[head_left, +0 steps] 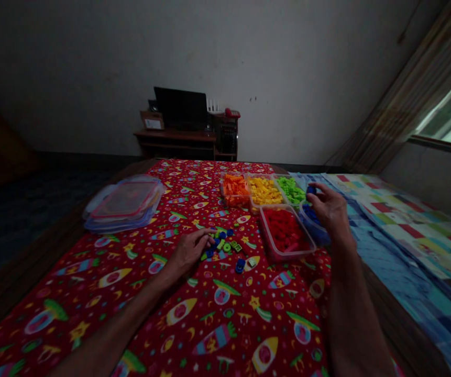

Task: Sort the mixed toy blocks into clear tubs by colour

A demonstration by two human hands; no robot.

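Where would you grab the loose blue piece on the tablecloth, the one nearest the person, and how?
I'd pinch the blue piece by its near and far edges, coming from above and the near left. It's small and sits apart from the pile, with tablecloth on that side; a pale green piece close on its right probably leaves fingers less room there.

The cloth [280, 314] is red (rocket-printed), loose blocks [221, 244] blue and green.

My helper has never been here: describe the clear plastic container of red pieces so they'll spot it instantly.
Start at the red rocket-print tablecloth. On its right side, just left of the plastic container of blue pieces, sits the rectangular clear plastic container. Unlike its neighbours, it holds red pieces.
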